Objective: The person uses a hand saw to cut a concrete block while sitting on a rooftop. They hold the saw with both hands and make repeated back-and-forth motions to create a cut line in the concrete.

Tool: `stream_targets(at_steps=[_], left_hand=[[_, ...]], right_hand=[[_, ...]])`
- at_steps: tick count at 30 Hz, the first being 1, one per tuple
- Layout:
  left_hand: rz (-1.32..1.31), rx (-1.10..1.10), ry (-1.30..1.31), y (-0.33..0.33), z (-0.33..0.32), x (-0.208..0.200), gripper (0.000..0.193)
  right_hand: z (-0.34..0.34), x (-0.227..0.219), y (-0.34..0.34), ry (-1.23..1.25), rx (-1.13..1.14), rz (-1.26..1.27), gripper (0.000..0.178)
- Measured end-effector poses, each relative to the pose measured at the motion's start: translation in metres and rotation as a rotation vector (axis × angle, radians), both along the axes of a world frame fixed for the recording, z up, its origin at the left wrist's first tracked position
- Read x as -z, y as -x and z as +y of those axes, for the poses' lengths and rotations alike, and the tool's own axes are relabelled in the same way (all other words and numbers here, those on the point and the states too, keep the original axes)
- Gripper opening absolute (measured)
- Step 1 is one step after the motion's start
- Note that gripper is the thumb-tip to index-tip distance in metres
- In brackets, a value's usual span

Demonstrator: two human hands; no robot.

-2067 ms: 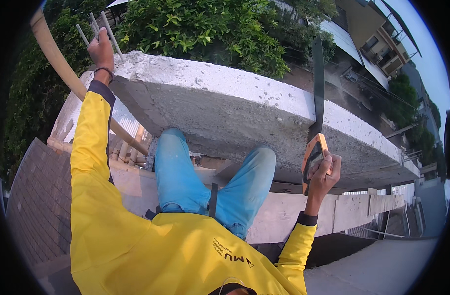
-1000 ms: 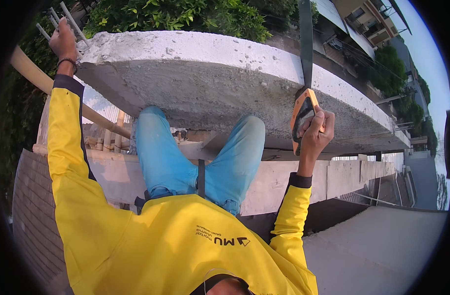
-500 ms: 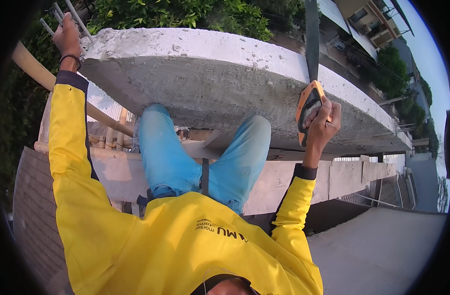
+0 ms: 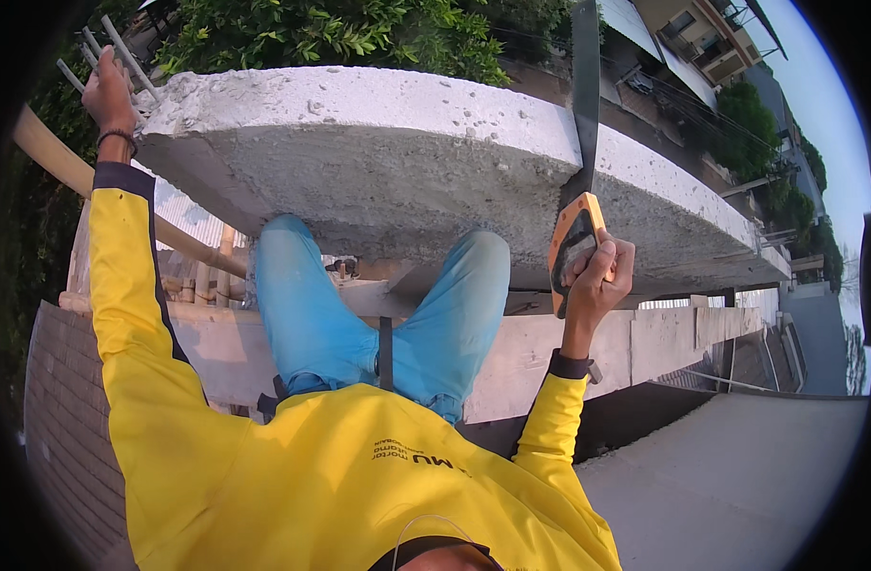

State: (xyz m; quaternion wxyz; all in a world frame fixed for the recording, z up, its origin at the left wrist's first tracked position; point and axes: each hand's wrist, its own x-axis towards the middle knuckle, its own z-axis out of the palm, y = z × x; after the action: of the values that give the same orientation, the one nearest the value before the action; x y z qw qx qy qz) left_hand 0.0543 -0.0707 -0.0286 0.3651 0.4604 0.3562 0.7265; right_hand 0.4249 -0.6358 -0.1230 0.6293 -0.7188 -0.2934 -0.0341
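My right hand (image 4: 599, 276) is closed round the orange-and-black handle of a hand saw (image 4: 585, 105). The saw's dark blade crosses the top of a rough, pale concrete beam (image 4: 407, 100) and reaches out past its far side. At the upper left, my left hand (image 4: 109, 93) is wrapped round one of several metal bars (image 4: 128, 57) that stick out at the beam's left end. Which bar it grips is partly hidden by the fingers. Crumbs of grey material lie along the beam's top.
My knees in blue trousers (image 4: 302, 295) touch the beam's near side. A bamboo pole (image 4: 59, 152) slants beneath my left arm. Behind my legs runs a lower pale ledge (image 4: 588, 352). Green foliage (image 4: 340, 38) and a building (image 4: 697, 38) lie beyond, well below.
The saw and my right hand have come back toward me and slightly left, so its handle sits farther from the beam's top. My left hand stays on the bars.
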Motion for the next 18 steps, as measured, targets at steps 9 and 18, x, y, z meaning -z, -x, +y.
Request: stream_targets(at_steps=[9,18], left_hand=[[-0.007,-0.041,-0.017,0.001,0.006,0.003,0.030],[0.015,0.016,-0.065,0.000,0.001,-0.006,0.030]], right_hand=[[-0.148,0.028,0.141,0.070,0.219,0.043,0.031],[-0.017,0.033,-0.004,-0.051,0.035,0.029,0.030]])
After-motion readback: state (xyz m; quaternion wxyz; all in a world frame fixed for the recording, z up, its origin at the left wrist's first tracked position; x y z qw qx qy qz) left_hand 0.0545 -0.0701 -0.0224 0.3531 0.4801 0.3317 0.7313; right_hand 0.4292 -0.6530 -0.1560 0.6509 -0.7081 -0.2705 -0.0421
